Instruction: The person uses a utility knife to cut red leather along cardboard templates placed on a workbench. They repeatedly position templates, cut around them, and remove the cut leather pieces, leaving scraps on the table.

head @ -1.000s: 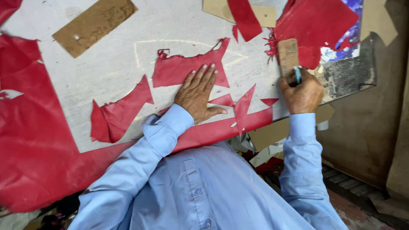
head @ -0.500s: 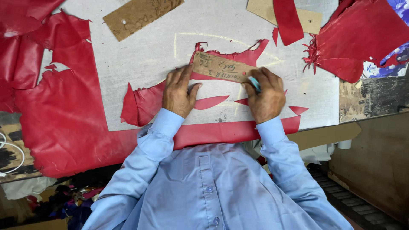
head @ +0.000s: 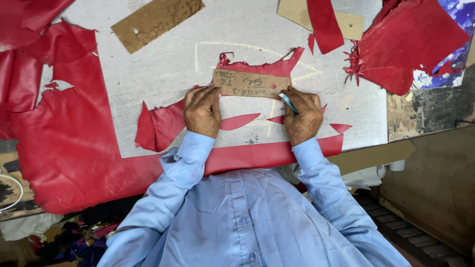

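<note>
A: Where is the cardboard template [head: 251, 83] lying?

B: Flat on a piece of red leather [head: 257, 69], about the middle of the grey cutting board [head: 163, 74]. It is a long brown strip with a small hole near its right end, set almost level across the board.

A: And the hands?

B: The left hand [head: 203, 110] presses down on the template's left end, fingers together and laid flat over its near edge. The right hand [head: 303, 112] sits at the right end, fingers curled shut round a blue-handled tool [head: 288, 103] whose tip rests by the template's near right corner. I cannot tell whether the tip touches the cardboard or the leather beside it.

A: What lies around them?

B: Just near of the template there are small red offcuts [head: 238, 121], curved slivers lying between the two wrists. A long red strip [head: 267, 154] runs along the near edge of the board under both light blue sleeves [head: 184, 159]. To the left, a big red hide [head: 64, 143] with a square notch cut from it spreads off the board.

A: Farther out?

B: Far left, a second cardboard pattern [head: 157, 21] lies tilted. Far right, another cardboard piece [head: 297, 12] carries a red strip across it, and a ragged red sheet [head: 405, 44] lies at the board's right corner
</note>
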